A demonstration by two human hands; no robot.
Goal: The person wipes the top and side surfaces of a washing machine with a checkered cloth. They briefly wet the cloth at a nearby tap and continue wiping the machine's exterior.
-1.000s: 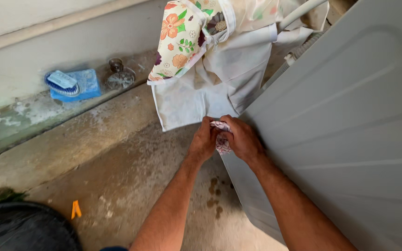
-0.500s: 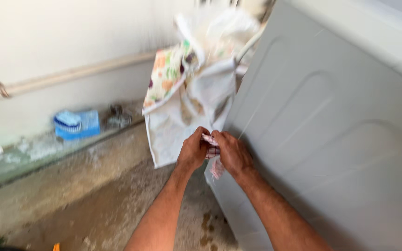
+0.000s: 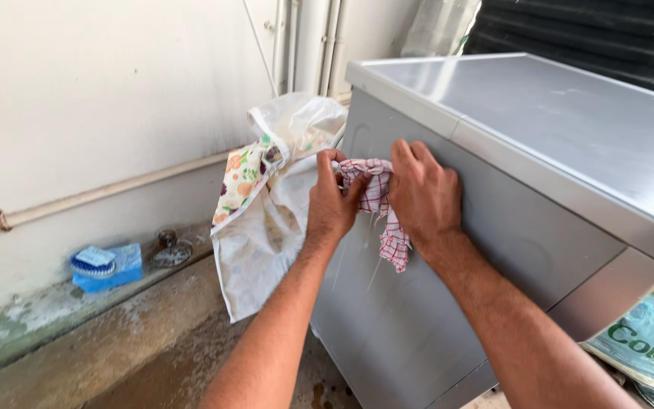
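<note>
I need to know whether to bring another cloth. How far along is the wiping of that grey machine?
Done: streaks run down the grey machine below the hands. In hand: left hand and right hand grip the red checked cloth against its upper side. Left: the lid shows no cloth marks; its far side is hidden.

My 2 hands [image 3: 332,203] [image 3: 423,198] press a rag [image 3: 378,198] against the machine [image 3: 509,189]; cloth [image 3: 266,220] hangs left, a brush [image 3: 94,262] farther left by the wall [image 3: 85,98].
</note>
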